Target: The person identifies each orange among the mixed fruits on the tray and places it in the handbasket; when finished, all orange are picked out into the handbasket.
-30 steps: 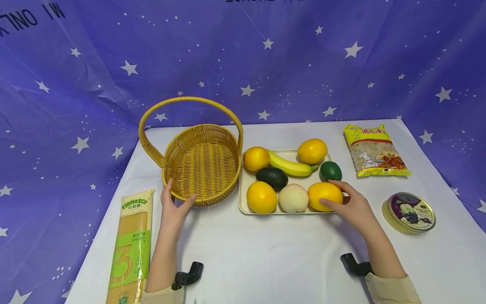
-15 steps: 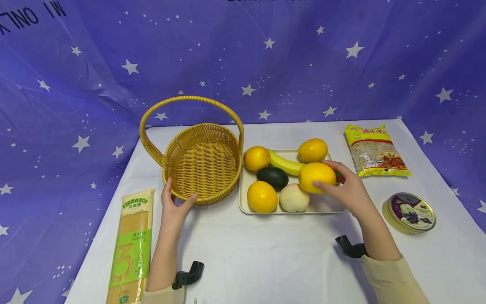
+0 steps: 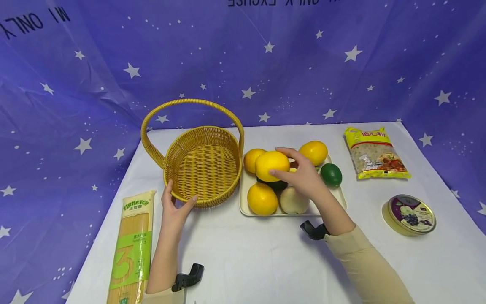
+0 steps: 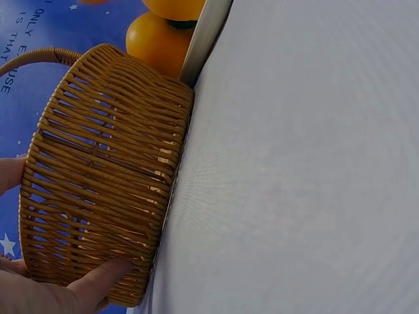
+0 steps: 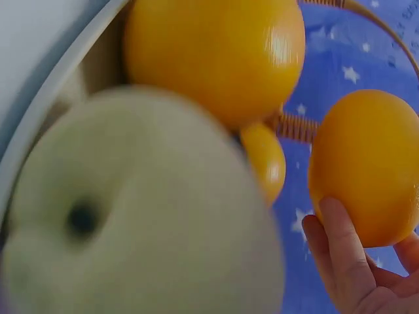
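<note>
In the head view, my right hand (image 3: 305, 177) holds a yellow-orange oval fruit (image 3: 270, 164) between thumb and fingers, over the left part of the cream tray (image 3: 344, 202). Below it, a dark green avocado-like fruit (image 3: 279, 185) is partly covered. The right wrist view has the fingers (image 5: 347, 252) against the fruit's side. My left hand (image 3: 174, 213) grips the near-left edge of a wicker basket (image 4: 98, 163), which has a tall arched handle (image 3: 191, 101) and nothing inside. One left finger (image 4: 101, 278) lies along its woven wall.
Also on the tray are a pale peach (image 3: 294, 201), yellow-orange fruits (image 3: 262, 199), a green fruit (image 3: 331, 175) and a mostly hidden banana. A spaghetti pack (image 3: 130, 249) lies left; a yellow pasta bag (image 3: 376, 154) and a round tin (image 3: 409, 214) stand right.
My right hand has lifted the yellow-orange fruit from the tray's front right and carried it left over the other fruits. The left hand and basket have stayed put.
</note>
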